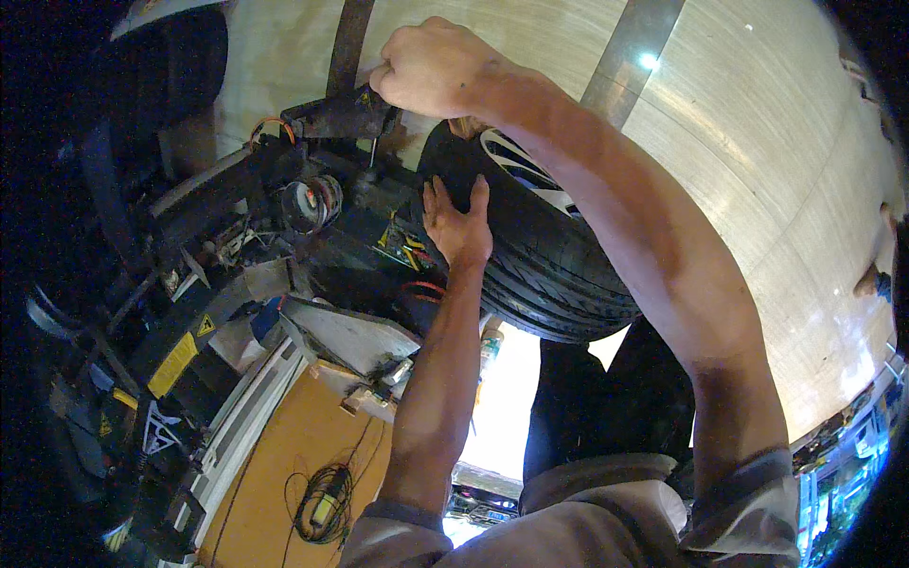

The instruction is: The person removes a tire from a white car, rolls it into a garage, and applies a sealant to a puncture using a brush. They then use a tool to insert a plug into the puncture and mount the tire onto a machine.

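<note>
A black car tyre [549,275] on a light alloy rim [516,161] lies at the centre on a tyre-changing machine. My left hand [457,222] rests flat on the tyre's tread and sidewall, fingers spread. My right hand [426,68] reaches over the tyre and is closed around the top of the machine's dark metal mounting arm [331,115], just left of the rim. Both forearms rise from the lower edge, in grey rolled sleeves.
The machine's body [218,284] with yellow warning labels, springs and brackets fills the left side. An orange floor patch [284,454] holds a coiled cable. Pale tiled flooring [757,142] with dark strips spreads to the right. Another person's hand [866,281] shows at the right edge.
</note>
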`<act>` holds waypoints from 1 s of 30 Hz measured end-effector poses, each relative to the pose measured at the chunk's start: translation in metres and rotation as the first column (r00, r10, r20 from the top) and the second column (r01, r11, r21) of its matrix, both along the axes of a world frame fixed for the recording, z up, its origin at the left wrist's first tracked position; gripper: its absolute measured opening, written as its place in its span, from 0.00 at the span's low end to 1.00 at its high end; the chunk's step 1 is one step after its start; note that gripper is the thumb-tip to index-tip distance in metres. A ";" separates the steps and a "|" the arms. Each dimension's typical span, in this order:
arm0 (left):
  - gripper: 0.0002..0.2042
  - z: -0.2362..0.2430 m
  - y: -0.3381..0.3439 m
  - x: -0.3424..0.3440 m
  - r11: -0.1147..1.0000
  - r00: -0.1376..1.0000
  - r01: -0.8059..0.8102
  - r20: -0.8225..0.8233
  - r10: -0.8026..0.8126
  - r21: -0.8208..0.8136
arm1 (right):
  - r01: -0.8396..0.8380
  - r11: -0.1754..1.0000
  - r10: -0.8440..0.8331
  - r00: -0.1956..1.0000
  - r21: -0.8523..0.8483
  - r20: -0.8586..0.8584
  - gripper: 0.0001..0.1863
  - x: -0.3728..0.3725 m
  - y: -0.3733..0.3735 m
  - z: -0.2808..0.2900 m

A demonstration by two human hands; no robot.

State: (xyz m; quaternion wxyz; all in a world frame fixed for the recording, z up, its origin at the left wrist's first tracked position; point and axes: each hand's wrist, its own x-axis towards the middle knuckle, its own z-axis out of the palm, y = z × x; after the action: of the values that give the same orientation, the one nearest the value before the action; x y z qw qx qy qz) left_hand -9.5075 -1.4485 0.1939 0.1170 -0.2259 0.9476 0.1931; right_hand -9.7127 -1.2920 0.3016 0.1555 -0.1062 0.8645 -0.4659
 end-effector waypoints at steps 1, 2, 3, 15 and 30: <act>0.48 0.000 0.000 0.001 1.000 1.000 0.001 -0.010 -0.001 0.003 | 0.011 1.000 -0.011 1.000 0.002 0.010 0.22 0.004 -0.001 0.000; 0.48 0.000 0.000 0.002 1.000 1.000 0.002 -0.021 -0.002 0.005 | 0.022 1.000 -0.022 1.000 0.003 0.018 0.22 0.007 -0.003 0.001; 0.48 0.000 0.000 0.004 1.000 1.000 0.005 -0.016 -0.005 0.001 | 0.033 0.999 -0.033 0.999 0.004 0.027 0.22 0.010 -0.004 0.002; 0.49 -0.013 -0.016 0.015 0.996 0.996 0.090 -0.020 -0.090 -0.009 | -0.073 0.995 0.064 0.989 0.065 0.137 0.23 0.050 -0.014 0.022; 0.30 -0.074 -0.040 0.047 0.812 0.853 0.519 0.109 -0.510 -0.265 | 0.017 1.000 -0.019 0.981 0.008 0.192 0.15 0.088 -0.015 -0.003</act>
State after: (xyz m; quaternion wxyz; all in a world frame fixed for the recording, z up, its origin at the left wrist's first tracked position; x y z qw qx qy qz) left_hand -9.4608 -1.4884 0.1194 0.1465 0.0212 0.9889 0.0120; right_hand -9.6247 -1.3073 0.2982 0.2346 -0.0523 0.8479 -0.4726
